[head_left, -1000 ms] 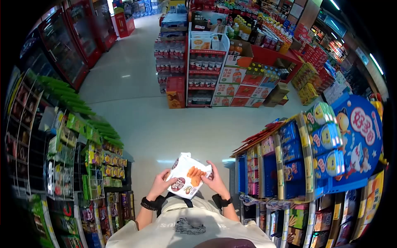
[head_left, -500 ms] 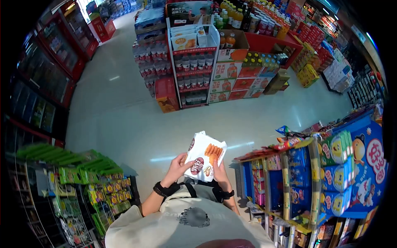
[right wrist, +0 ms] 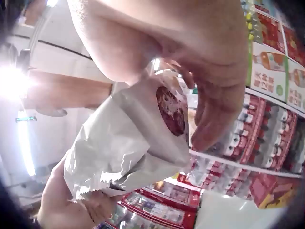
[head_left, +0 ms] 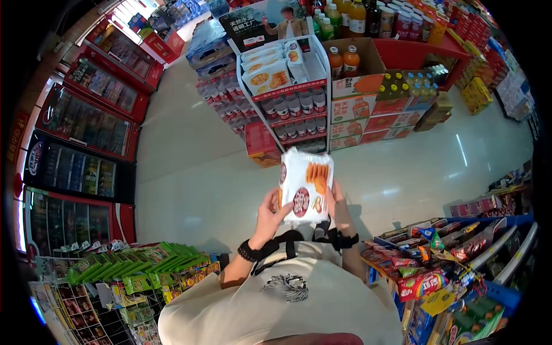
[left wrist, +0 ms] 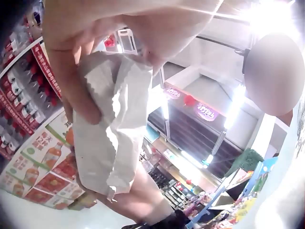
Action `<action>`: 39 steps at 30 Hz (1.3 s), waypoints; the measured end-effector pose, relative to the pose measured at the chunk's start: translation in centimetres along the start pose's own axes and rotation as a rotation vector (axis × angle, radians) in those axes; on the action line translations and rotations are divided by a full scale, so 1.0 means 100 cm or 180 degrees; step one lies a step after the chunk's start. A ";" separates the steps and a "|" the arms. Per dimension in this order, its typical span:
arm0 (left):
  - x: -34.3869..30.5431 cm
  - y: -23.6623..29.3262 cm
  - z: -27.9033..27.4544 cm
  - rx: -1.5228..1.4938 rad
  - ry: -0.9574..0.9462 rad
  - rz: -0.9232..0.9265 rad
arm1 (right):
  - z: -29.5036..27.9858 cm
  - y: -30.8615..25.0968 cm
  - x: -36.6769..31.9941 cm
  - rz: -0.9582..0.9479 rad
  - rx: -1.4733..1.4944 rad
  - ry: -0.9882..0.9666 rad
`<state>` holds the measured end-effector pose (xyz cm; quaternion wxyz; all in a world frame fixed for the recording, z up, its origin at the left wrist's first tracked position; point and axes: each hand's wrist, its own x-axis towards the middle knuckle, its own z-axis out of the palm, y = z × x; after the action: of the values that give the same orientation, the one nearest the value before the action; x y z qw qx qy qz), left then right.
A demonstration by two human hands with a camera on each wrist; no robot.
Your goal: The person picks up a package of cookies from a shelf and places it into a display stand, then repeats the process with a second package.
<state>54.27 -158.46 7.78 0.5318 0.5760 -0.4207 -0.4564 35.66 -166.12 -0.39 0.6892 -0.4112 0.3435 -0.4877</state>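
Note:
A white snack package (head_left: 306, 185) with pictures of brown biscuits and a dark red oval is held upright before the body in the head view. The left hand (head_left: 270, 214) grips its left edge, thumb on the front. At its right edge is the right hand (head_left: 339, 208), gripping with the thumb near the front. In the left wrist view the crimped back seam of the package (left wrist: 112, 129) shows, with fingers curled round its side. The right wrist view shows the package (right wrist: 128, 143) between both hands.
Ahead stands a white rack (head_left: 329, 92) with similar white packs on top and bottles below. Drink cartons (head_left: 351, 109) are stacked beside it. Red-framed fridges (head_left: 86, 121) line the left. Green snack packs (head_left: 144, 261) hang at lower left; a blue snack shelf (head_left: 517, 293) is at lower right.
The view has turned left and come closer to the white rack, with more fridges showing. Both hands still hold the package, now raised nearer the rack in the head view.

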 end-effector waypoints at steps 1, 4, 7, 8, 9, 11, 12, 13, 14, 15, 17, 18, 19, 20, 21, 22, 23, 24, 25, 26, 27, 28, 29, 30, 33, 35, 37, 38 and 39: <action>0.015 0.006 0.002 0.0072 0.0127 -0.0033 | -0.003 -0.005 0.016 -0.0096 -0.0183 -0.0041; 0.057 0.036 0.017 -0.0180 0.0260 0.0201 | -0.001 -0.029 0.045 -0.0092 -0.0778 0.0012; 0.097 0.054 0.028 -0.0190 0.0410 0.0331 | 0.019 -0.066 0.066 -0.0391 -0.1269 0.0191; 0.109 0.058 0.031 -0.0183 0.0476 0.0416 | 0.023 -0.073 0.076 -0.0868 -0.1961 0.0204; 0.123 0.059 0.034 -0.0156 0.0487 0.0444 | 0.025 -0.080 0.089 -0.1376 -0.2659 0.0208; 0.154 0.062 0.042 -0.0435 0.0585 0.0490 | 0.030 -0.097 0.110 -0.1350 -0.2839 -0.0084; 0.176 0.061 0.043 -0.0485 0.0546 0.0497 | 0.033 -0.102 0.129 -0.1439 -0.2948 -0.0340; 0.194 0.061 0.044 -0.0398 0.0551 0.0571 | 0.034 -0.104 0.146 -0.1427 -0.3004 -0.0321; 0.209 0.062 0.044 -0.0309 0.0566 0.0634 | 0.036 -0.106 0.162 -0.1480 -0.3117 -0.0302; 0.228 0.066 0.044 -0.0365 0.0549 0.0646 | 0.038 -0.109 0.182 -0.1569 -0.3235 -0.0283; 0.261 0.078 0.047 -0.0190 0.0578 0.0751 | 0.038 -0.111 0.220 -0.1594 -0.3395 -0.0303; 0.275 0.089 0.051 -0.0095 0.0638 0.0810 | 0.040 -0.112 0.241 -0.1703 -0.3327 -0.0237; 0.287 0.091 0.053 -0.0135 0.0661 0.0784 | 0.043 -0.113 0.259 -0.1783 -0.3234 -0.0163; 0.301 0.094 0.054 0.0274 0.0570 0.0892 | 0.046 -0.116 0.276 -0.1851 -0.3188 -0.0125; 0.318 0.097 0.056 0.0684 0.0463 0.1019 | 0.047 -0.118 0.296 -0.1852 -0.3217 -0.0126; 0.332 0.099 0.059 0.0653 0.0465 0.1004 | 0.045 -0.118 0.313 -0.1911 -0.2963 -0.0129; 0.347 0.100 0.061 0.0845 0.0451 0.1126 | 0.044 -0.120 0.330 -0.1968 -0.2714 -0.0133; 0.360 0.100 0.065 0.1039 0.0443 0.1242 | 0.044 -0.122 0.344 -0.1861 -0.2561 -0.0133; 0.372 0.101 0.068 0.1238 0.0439 0.1358 | 0.042 -0.123 0.356 -0.1846 -0.2591 -0.0152; 0.382 0.106 0.070 0.1229 0.0431 0.1313 | 0.040 -0.124 0.367 -0.1841 -0.2549 -0.0091; 0.392 0.107 0.072 0.1208 0.0455 0.1267 | 0.038 -0.124 0.374 -0.1812 -0.2503 -0.0034; 0.400 0.108 0.074 0.1405 0.0413 0.1437 | 0.034 -0.121 0.380 -0.1760 -0.2515 -0.0062; 0.405 0.106 0.075 0.1609 0.0361 0.1598 | 0.030 -0.116 0.383 -0.1461 -0.2037 -0.0094; 0.409 0.102 0.075 0.1919 0.0387 0.1787 | 0.027 -0.111 0.388 -0.1179 -0.1554 -0.0110; 0.422 0.089 0.076 0.2293 0.0265 0.2100 | 0.033 -0.115 0.402 -0.0763 -0.0571 0.0018; 0.431 0.080 0.076 0.2276 0.0176 0.1940 | 0.020 -0.110 0.412 -0.0769 -0.1385 -0.0128; 0.441 0.074 0.077 0.2431 0.0145 0.1938 | 0.007 -0.102 0.425 -0.1046 -0.2051 -0.0234; 0.444 0.071 0.077 0.2434 0.0151 0.1907 | 0.006 -0.103 0.430 -0.0881 -0.2144 -0.0262; 0.447 0.069 0.077 0.2534 0.0130 0.1836 | 0.006 -0.104 0.434 -0.0731 -0.2233 -0.0282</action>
<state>57.00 -204.19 11.05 0.3832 0.6035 -0.6943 -0.0830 44.63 -209.38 6.13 0.4614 -0.6790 0.4112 -0.3962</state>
